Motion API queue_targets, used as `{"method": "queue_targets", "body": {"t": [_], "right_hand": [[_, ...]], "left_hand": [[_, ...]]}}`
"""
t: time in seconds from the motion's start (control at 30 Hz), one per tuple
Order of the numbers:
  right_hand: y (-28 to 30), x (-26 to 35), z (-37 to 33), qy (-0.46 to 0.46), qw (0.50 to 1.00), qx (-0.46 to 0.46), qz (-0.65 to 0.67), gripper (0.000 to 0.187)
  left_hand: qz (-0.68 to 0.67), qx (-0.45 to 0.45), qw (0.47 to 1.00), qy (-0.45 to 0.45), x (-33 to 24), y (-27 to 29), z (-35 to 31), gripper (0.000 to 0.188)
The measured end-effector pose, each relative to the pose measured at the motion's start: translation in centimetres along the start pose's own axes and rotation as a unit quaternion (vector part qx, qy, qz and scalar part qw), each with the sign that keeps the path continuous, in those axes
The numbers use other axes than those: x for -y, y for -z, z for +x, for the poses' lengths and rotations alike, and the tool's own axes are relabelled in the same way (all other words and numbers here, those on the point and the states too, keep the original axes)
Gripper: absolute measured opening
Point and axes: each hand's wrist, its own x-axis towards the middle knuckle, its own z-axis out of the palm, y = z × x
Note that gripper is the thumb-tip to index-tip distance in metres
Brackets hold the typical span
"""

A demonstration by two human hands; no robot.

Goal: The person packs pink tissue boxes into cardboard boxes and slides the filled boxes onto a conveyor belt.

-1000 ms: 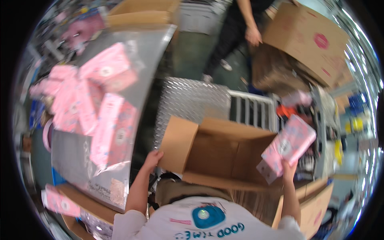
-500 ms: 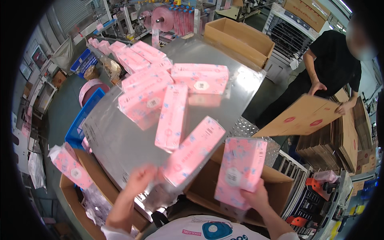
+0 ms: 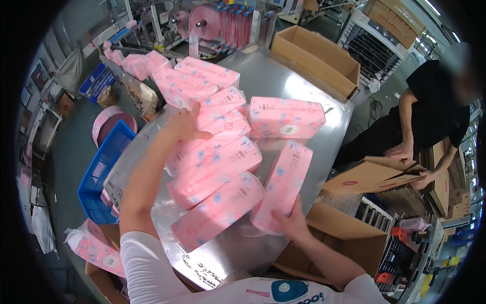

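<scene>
Pink flowered tissue packs lie on a shiny metal table (image 3: 314,167). My left hand (image 3: 185,124), fingers spread, rests on the far left side of a slanted row of packs (image 3: 217,157). At the near right end of another tissue pack (image 3: 284,177), my right hand (image 3: 292,221) grips its lower part with the thumb on top. That pack lies at an angle beside the nearest pack of the row (image 3: 220,209). Farther back, a single pack (image 3: 287,116) lies crosswise. More packs (image 3: 195,76) cluster beyond my left hand.
An open cardboard box (image 3: 349,243) stands below the table's right edge; another box (image 3: 314,58) sits at the far edge. To the left are a blue crate (image 3: 104,177) and a box with a pack (image 3: 96,248). A co-worker (image 3: 435,106) handles a cardboard sheet (image 3: 374,175) at right.
My left hand has gone from the near edge to the far side of the packs, which now lie in a row. My right hand has moved from over the box to the table. The co-worker's cardboard has lowered.
</scene>
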Motion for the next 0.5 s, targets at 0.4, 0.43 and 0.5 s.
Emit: {"method": "queue_targets", "body": {"t": [0.4,0.43,0.5], "right_hand": [[2.2,3.6,3.2,0.189,0.781,-0.04,-0.594,0.098],[1.8,2.2,4.6,0.173,0.772,-0.046,-0.61,0.097],[2.3,1.5,7.0,0.174,0.787,-0.04,-0.59,0.093]], "left_hand": [[0.051,-0.104,0.958,-0.262,-5.5,-7.8,-28.8,0.088],[0.079,-0.055,0.908,-0.408,-8.5,-8.4,-30.9,0.086],[0.021,-0.072,0.919,-0.386,-10.6,-10.6,-31.9,0.09]]}}
